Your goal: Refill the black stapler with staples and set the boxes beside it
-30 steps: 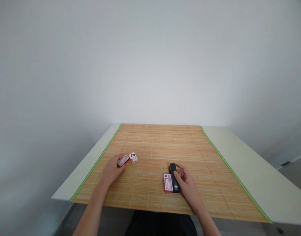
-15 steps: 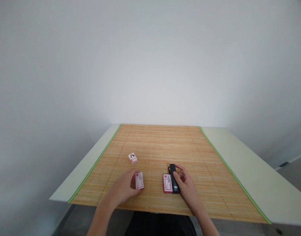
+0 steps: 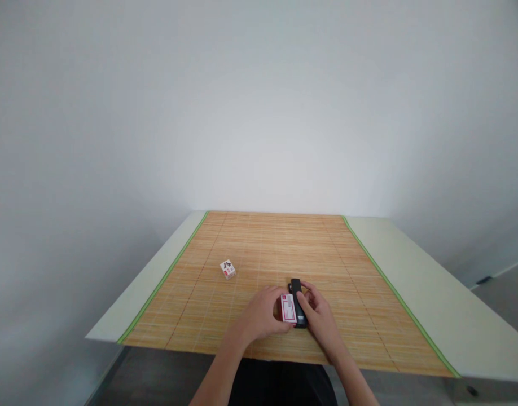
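Note:
My left hand (image 3: 265,313) is closed around a small white-and-pink box (image 3: 288,308), thumb at its near end and fingers at its far end. This box is held over the spot of a second similar box, which is largely hidden; whether the two touch I cannot tell. Right beside them on the mat lies a black stapler (image 3: 298,304), lengthwise away from me. My right hand (image 3: 316,310) grips the stapler from its right side, thumb on top. A smaller white box (image 3: 228,269) with a dark picture and red print sits apart, farther off to the left.
A bamboo mat (image 3: 276,242) with green edges covers the middle of the white table (image 3: 415,282). The table's near edge lies just in front of my body. Pale walls (image 3: 276,113) stand behind and at the sides.
My left hand has carried its box to the right, from the open mat to over the box beside the stapler. My right hand stays on the stapler.

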A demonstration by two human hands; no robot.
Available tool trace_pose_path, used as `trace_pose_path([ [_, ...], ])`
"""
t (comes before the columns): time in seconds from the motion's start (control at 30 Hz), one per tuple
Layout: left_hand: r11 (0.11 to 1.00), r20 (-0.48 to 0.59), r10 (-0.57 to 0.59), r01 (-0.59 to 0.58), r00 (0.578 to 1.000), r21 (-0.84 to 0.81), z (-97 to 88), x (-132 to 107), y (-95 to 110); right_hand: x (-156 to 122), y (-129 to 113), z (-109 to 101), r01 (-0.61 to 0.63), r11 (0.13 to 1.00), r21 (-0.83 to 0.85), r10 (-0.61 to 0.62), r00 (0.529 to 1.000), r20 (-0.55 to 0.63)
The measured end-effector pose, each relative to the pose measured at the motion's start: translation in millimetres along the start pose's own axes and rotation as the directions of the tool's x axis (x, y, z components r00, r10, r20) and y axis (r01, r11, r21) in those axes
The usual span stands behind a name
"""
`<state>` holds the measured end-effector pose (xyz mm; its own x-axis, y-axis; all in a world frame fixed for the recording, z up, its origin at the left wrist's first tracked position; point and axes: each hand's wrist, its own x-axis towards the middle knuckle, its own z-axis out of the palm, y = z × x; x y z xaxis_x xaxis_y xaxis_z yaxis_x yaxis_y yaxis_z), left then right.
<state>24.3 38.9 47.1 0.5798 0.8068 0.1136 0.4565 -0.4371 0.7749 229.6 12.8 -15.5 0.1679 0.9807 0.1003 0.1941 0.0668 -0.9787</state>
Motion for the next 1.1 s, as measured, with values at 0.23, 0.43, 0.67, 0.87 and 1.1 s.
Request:
trace_pose_path([
  [0.23,0.998,-0.02,0.023,-0.024,1.0,-0.061,10.0,-1.9,-6.7,-0.3,2.1,1.4,-0.001,1.0,0.007,0.001,1.0,-0.013],
  [0.43,0.976,-0.447,-0.213,0.213,0.869,-0.051,-28.0,-7.4,-45.3,0.4,6.2,3.0,-0.013,0.999,0.042,0.015,0.999,-0.048],
  [0.67,0.874,-0.605,-0.417,0.481,0.678,-0.063,-104.2,-10.4,-115.7,0.7,5.0,1.3,-0.019,0.999,0.036,0.02,0.999,-0.03],
  [0.87,0.92,-0.397,-0.377,0.387,0.837,-0.058,-54.6,18.0,-103.5,1.5,7.0,1.1,0.0,1.0,0.006,0.0,1.0,-0.027],
  [1.1,0.946,-0.32,-0.322,0.316,0.891,-0.072,3.3,43.8,-66.2,2.2,6.3,2.5,-0.006,1.0,-0.01,0.006,1.0,-0.026],
])
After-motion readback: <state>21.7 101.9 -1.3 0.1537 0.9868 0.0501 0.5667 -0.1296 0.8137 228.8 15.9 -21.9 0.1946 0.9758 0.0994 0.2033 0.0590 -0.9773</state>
